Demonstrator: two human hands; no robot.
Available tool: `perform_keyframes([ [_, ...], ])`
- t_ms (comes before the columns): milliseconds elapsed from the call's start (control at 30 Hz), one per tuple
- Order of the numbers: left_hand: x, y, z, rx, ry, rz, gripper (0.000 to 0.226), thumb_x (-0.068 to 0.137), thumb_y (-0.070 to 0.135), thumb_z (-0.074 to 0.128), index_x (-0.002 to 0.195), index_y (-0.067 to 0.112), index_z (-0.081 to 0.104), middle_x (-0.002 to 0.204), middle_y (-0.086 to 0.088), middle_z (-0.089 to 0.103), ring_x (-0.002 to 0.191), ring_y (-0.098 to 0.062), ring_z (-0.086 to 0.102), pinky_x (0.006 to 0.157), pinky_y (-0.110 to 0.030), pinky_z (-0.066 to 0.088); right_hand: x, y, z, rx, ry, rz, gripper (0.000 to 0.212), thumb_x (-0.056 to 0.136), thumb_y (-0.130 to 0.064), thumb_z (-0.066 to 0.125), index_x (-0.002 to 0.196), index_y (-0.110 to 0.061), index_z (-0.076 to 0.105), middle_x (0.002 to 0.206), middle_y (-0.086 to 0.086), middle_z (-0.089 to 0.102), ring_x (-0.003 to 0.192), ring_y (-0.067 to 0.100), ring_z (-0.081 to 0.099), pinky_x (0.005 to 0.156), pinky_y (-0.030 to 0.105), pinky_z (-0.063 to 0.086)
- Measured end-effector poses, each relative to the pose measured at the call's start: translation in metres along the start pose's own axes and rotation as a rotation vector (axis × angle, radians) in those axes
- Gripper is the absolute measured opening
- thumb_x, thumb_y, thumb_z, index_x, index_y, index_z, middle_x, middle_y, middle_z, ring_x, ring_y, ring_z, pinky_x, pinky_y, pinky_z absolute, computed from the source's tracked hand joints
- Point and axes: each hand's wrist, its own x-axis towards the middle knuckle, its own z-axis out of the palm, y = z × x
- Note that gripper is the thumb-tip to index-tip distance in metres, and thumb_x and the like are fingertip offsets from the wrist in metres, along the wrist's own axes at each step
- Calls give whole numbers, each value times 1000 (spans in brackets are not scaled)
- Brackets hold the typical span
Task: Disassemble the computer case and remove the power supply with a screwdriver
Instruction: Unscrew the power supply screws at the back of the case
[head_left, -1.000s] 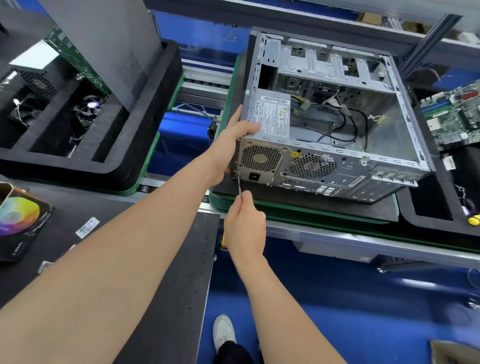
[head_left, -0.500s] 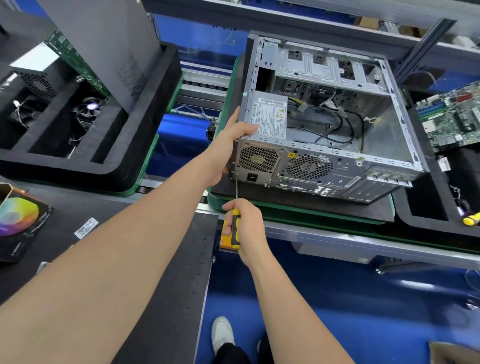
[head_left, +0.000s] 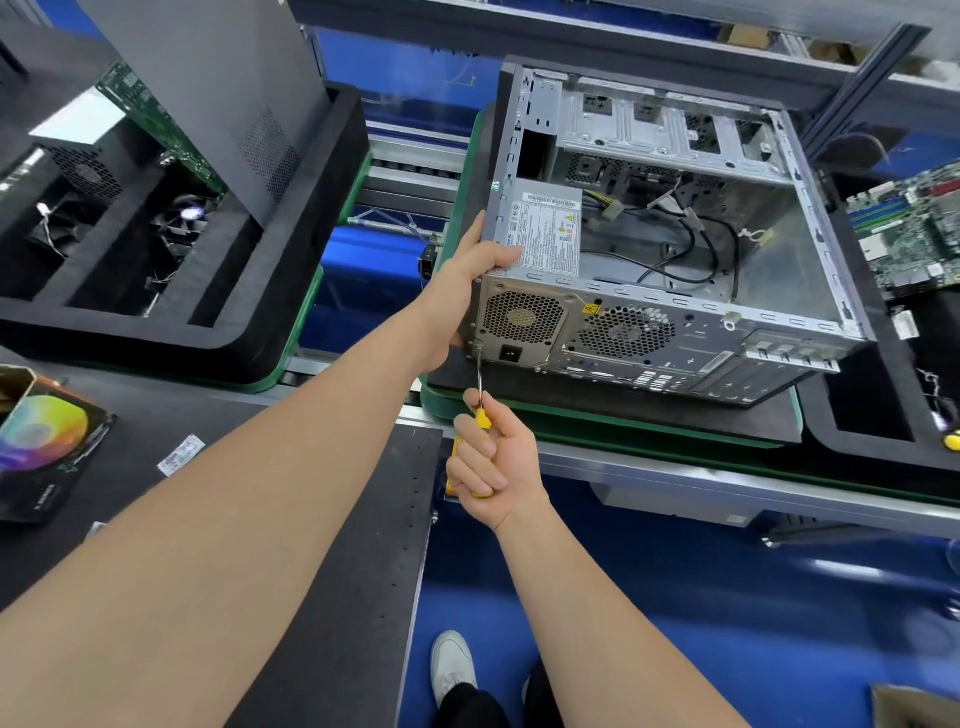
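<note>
Right hand: the right hand (head_left: 493, 457) is closed round the yellow handle of the screwdriver (head_left: 480, 395), fingers curled, thumb up near the shaft.
Screwdriver: the thin shaft runs up and a little left from that hand; its tip meets the rear panel at the lower left corner of the PSU (head_left: 548, 234) grille, just beside the power socket.
Room near right hand: below it lies open blue floor (head_left: 675, 623); to its left, just beside, is the edge of a black bench (head_left: 363, 519); just past its knuckles runs the metal rail (head_left: 675, 467) and the green tray rim (head_left: 597, 423).
Left hand: the left hand (head_left: 467, 275) is above and beyond the right one, clamped on the near left top corner of the case (head_left: 779, 270), thumb on top by the PSU label, fingers down the outer side.
Case: it lies on its side on a black mat inside the tray, open face up, rear panel toward the person; its near edge stands back from the tray rim.
PSU: silver box in the left rear corner of the case, right of the left hand, white label up, honeycomb grille facing the person.
Inside: loose black cables (head_left: 691, 249) lie on the bare floor right of the PSU; drive cage at the far end.
Left of hands: a gap, then a black foam tray (head_left: 291, 332) with parts.
Far right: a green board (head_left: 914, 228), well apart.
</note>
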Motion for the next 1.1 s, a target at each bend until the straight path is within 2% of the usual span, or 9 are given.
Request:
perform_keyframes([
  [100,0,-3,-2,-3,9,-6,81,79,44,63,155,36,35,148,-7,54,138,-34,48,116,-62,32,0,1,6,-275,173,-110,21,102,-25,59,99,-12,75,55,2,42,30,13,28,32,23,25],
  [200,-2,-2,-1,4,-1,4,80,80,44,62,155,38,34,148,-6,54,139,-34,47,116,-63,30,1,10,13,-658,395,-311,29,106,-24,46,100,-14,73,60,5,46,36,18,30,39,24,24],
  [333,-4,4,1,29,4,-12,91,70,45,59,156,35,33,149,-7,52,138,-34,46,117,-62,30,5,24,23,-1604,829,-630,28,108,-27,42,88,-21,61,63,-3,58,55,13,49,45,32,36],
  [400,-4,1,0,26,6,-6,77,83,44,61,155,35,35,145,-7,56,134,-34,51,115,-61,33,5,30,23,-1828,997,-697,27,111,-32,41,94,-23,60,64,-4,57,59,20,53,50,33,39],
  [467,-3,-3,-2,20,12,-14,64,94,39,58,155,33,36,142,-8,59,131,-33,54,114,-61,35,9,35,22,-1769,1025,-723,28,111,-35,43,97,-25,64,64,-8,56,61,21,56,53,33,44],
  [633,-4,-2,-2,18,-2,-12,65,93,41,58,154,36,35,144,-7,58,132,-35,53,113,-64,34,10,28,25,-1465,918,-680,26,106,-35,49,90,-30,70,64,-8,60,62,12,56,55,32,44],
  [833,-6,6,1,16,-2,-3,66,97,32,57,158,31,30,152,-9,49,140,-35,45,118,-61,29,-2,12,31,-651,416,-236,23,110,-25,48,103,-16,68,70,7,58,51,19,53,50,29,45],
  [933,-7,6,0,21,8,-7,62,101,27,52,158,30,29,153,-10,48,141,-34,44,118,-59,28,-6,6,27,-462,256,-121,18,111,-34,50,105,-20,60,73,5,57,46,14,47,44,25,39],
  [1100,-8,9,2,15,9,-17,62,102,24,51,159,28,27,154,-10,46,142,-34,41,119,-59,27,-7,2,18,-149,98,-49,23,107,-39,56,101,-19,65,64,1,52,30,8,28,30,21,27],
])
